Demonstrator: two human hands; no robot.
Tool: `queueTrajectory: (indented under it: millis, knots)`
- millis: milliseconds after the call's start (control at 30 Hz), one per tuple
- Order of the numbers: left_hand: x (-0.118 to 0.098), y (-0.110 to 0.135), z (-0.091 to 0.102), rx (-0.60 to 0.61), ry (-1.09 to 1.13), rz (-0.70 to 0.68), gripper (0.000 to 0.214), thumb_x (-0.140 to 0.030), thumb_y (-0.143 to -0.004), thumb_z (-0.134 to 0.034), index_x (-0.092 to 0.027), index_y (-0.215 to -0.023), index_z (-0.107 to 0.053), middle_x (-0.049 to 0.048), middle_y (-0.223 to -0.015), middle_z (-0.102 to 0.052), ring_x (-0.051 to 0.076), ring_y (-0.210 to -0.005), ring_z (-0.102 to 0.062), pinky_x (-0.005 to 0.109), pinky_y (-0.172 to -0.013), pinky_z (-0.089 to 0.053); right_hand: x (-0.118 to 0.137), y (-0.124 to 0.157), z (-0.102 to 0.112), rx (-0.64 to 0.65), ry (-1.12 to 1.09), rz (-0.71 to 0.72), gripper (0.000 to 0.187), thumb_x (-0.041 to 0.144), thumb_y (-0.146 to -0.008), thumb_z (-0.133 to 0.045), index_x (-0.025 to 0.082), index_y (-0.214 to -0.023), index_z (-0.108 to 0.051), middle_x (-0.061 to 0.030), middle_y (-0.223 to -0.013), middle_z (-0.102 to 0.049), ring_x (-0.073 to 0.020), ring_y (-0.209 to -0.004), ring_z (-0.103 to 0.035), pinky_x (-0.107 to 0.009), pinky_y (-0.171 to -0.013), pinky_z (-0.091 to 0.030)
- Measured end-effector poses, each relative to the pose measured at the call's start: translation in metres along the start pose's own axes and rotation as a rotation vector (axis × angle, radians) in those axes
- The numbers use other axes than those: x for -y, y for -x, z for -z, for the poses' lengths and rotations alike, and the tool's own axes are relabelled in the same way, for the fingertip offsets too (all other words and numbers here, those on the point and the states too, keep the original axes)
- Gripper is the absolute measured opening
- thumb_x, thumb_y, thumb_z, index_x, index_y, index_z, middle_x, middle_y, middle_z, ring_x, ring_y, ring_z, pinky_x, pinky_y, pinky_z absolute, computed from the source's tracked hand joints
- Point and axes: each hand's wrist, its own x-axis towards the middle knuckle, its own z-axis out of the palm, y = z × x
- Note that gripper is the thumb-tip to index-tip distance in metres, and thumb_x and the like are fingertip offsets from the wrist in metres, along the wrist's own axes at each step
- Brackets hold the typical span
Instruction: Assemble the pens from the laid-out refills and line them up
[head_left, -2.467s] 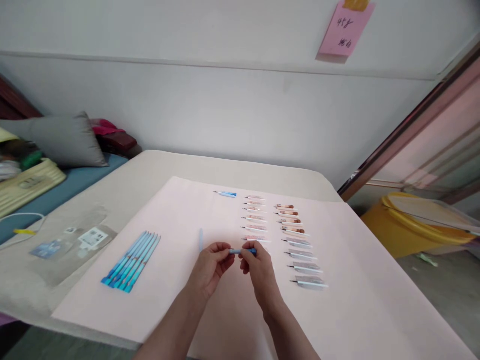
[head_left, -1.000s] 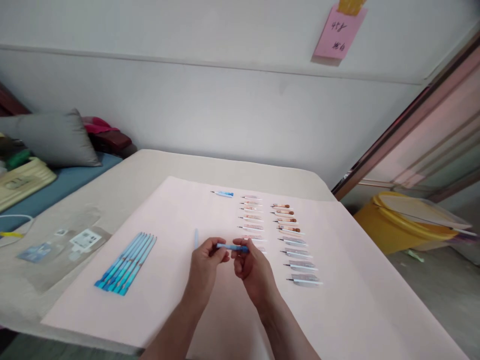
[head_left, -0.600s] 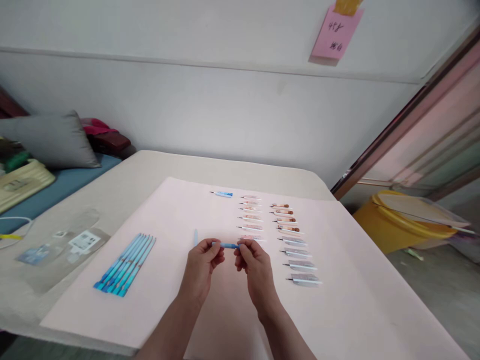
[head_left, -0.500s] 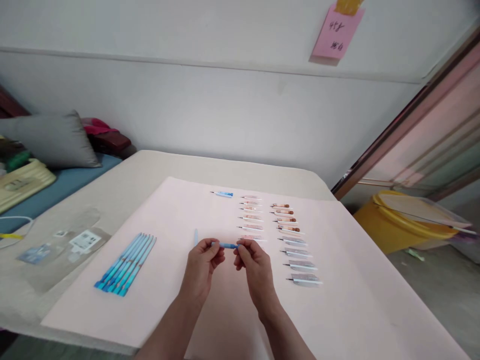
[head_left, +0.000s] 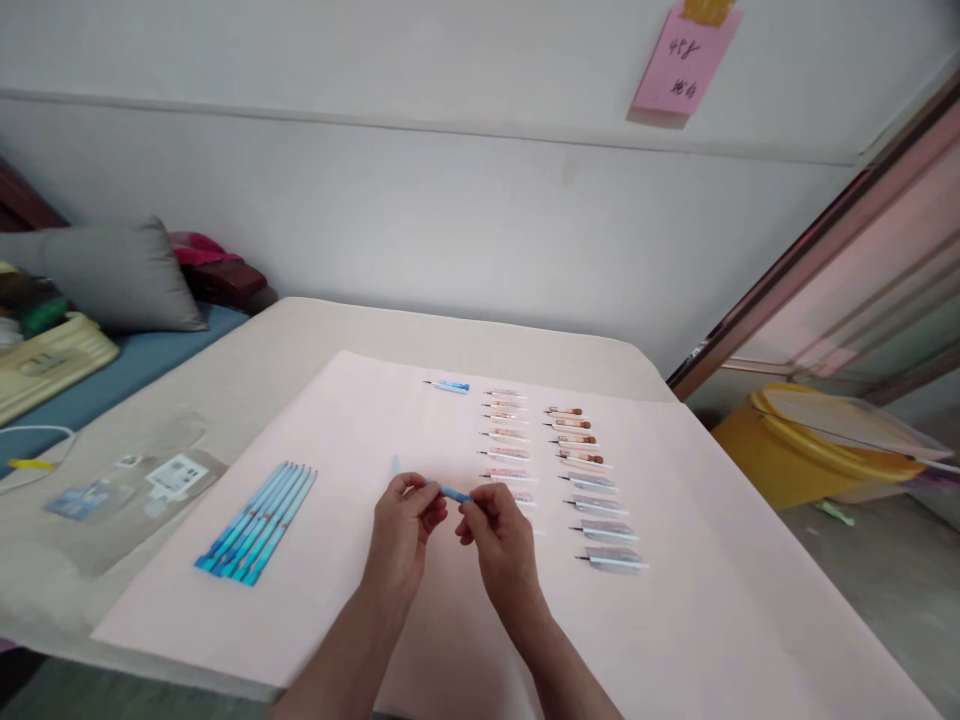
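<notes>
Between my two hands is a short blue pen, held slightly tilted above the table. My left hand pinches its left end, and my right hand pinches the right end; both tips are hidden by the fingers. Just behind my left hand lies a pale blue cap-like piece, partly covered. Several blue pens lie side by side on the left. At the back rests a blue pen with a thin dark-tipped refill beside it.
Right of my hands run two columns of pens or refills, pinkish ones and brown-topped or clear ones. A pink sheet covers the table. Clear plastic packaging lies left. A yellow bin stands right, beyond the table.
The blue pen has tilted, its right end now lower. My right hand has shifted slightly left and turned. The whole view has moved a little.
</notes>
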Motion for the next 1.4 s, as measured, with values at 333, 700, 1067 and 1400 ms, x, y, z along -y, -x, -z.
queueTrajectory:
  millis: [333,700,1067,1400]
  knots:
    - [0.002,0.003,0.001,0.099,-0.164,-0.05,0.02,-0.027,-0.067,-0.068,-0.017,-0.078,-0.055,0.0011,-0.072,-0.06,0.01,-0.063,-0.057,0.025,-0.065,-0.046,-0.003,-0.01,0.001,-0.011,-0.179,-0.17,0.023,0.036,-0.07,-0.068,0.016,-0.079,-0.06,-0.0005,-0.058,-0.061,-0.0158,-0.054,-0.06,-0.029,-0.053,-0.05]
    - [-0.048,-0.147,-0.009,-0.056,-1.266,-0.466,0.009,-0.015,-0.067,-0.058,-0.019,-0.076,-0.057,0.0011,-0.071,-0.058,0.017,-0.072,-0.053,0.029,-0.072,-0.04,-0.004,-0.017,0.019,-0.097,-0.59,-0.383,0.019,0.028,-0.064,-0.07,0.015,-0.072,-0.06,-0.0015,-0.059,-0.06,-0.0116,-0.05,-0.055,-0.021,-0.045,-0.041]
    - [-0.045,-0.266,-0.037,0.0,-1.669,-0.508,0.025,-0.025,-0.08,-0.05,-0.02,-0.102,-0.061,0.0106,-0.099,-0.059,0.023,-0.089,-0.054,0.031,-0.076,-0.036,-0.007,-0.03,0.034,-0.153,-0.791,-0.483,0.017,0.025,-0.067,-0.07,0.014,-0.077,-0.061,-0.0036,-0.065,-0.061,-0.0099,-0.051,-0.053,-0.019,-0.044,-0.038]
    - [-0.048,-0.275,-0.037,-0.02,-1.633,-0.464,0.015,-0.023,-0.076,-0.051,-0.017,-0.065,-0.06,0.0118,-0.084,-0.061,0.027,-0.092,-0.054,0.035,-0.082,-0.037,-0.006,-0.035,0.055,-0.293,-0.897,-0.5,0.016,0.02,-0.065,-0.072,0.013,-0.074,-0.061,-0.0031,-0.064,-0.063,-0.0075,-0.052,-0.053,-0.015,-0.045,-0.041]
